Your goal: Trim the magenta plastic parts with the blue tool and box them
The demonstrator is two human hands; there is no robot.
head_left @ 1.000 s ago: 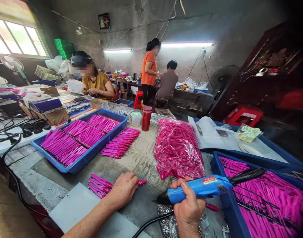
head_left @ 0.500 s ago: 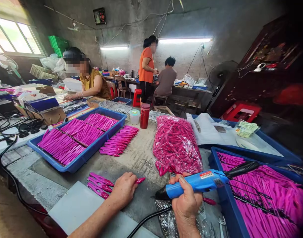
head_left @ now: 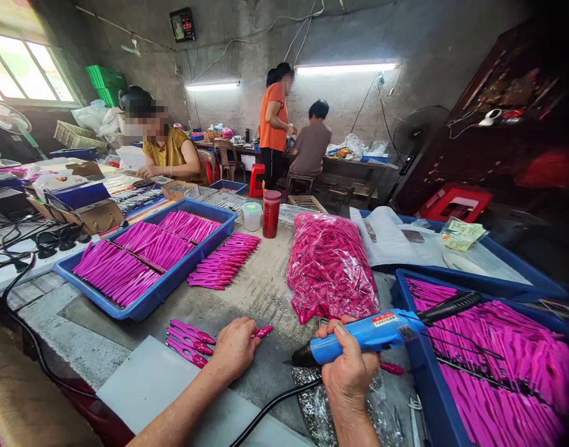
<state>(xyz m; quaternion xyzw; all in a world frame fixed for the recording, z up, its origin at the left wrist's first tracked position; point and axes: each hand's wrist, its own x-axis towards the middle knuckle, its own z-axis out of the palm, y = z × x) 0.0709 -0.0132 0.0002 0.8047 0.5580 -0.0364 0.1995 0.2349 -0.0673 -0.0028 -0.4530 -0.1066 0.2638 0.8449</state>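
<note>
My right hand (head_left: 348, 366) is wrapped round a blue electric screwdriver (head_left: 368, 338), held level with its black tip pointing left over the table. My left hand (head_left: 235, 346) is closed on a pink plastic piece (head_left: 264, 331) that pokes out past the fingers, pressing it down on the table. A few more pink pieces (head_left: 188, 341) lie in a row just left of that hand. A clear bag of pink parts (head_left: 329, 267) sits just beyond both hands.
A blue tray (head_left: 147, 301) of magenta sticks is at left, and another blue tray (head_left: 421, 372) at right. A red cup (head_left: 270, 213) and small tub stand mid-table. Cables and a power strip lie far left. A seated person works across the table; two others work at the back wall.
The view has tilted slightly, so everything sits a little higher in frame. Both hands keep their grips and have hardly moved on the table.
</note>
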